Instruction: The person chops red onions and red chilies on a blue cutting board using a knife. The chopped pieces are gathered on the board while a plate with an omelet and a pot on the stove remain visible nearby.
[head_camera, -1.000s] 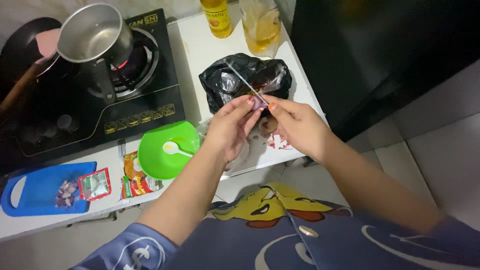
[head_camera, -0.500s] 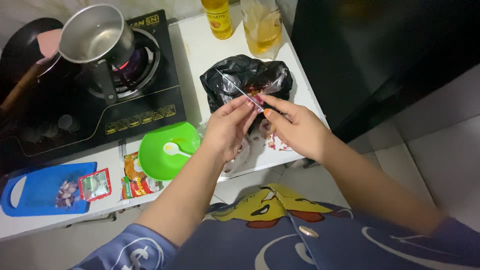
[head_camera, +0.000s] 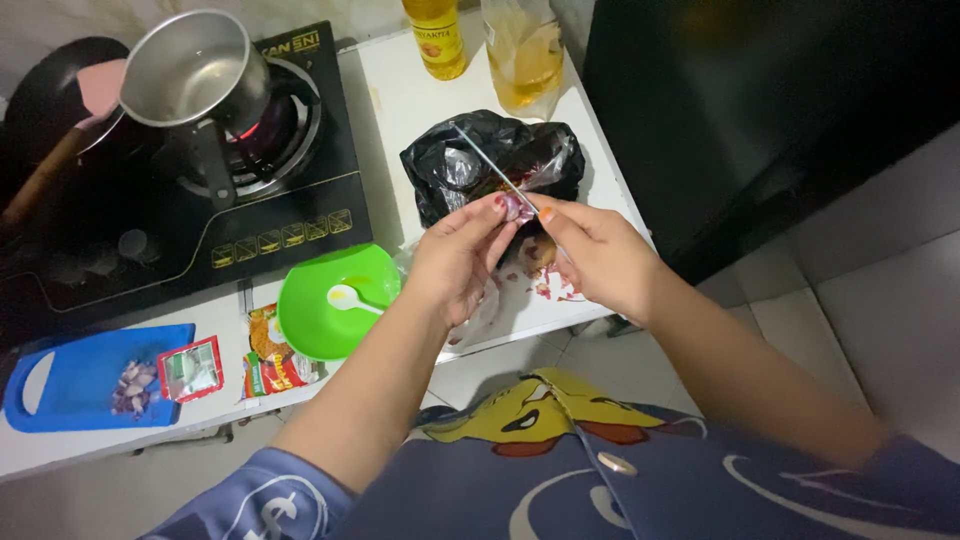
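Item: small reddish shallot (head_camera: 516, 207), centre of frame, pinched in the fingertips of the left hand (head_camera: 455, 258) above the black plastic bag (head_camera: 490, 165). Right hand (head_camera: 598, 255) closed around a knife (head_camera: 488, 165), blade angled up-left against the shallot. Change since a second ago: both hands sit slightly lower and the blade lies flatter; peeling appears ongoing, with reddish skins (head_camera: 545, 285) on the white counter (head_camera: 400, 110) beneath. Lower left: green bowl (head_camera: 335, 300), blue cutting board (head_camera: 90, 375) with chopped pieces.
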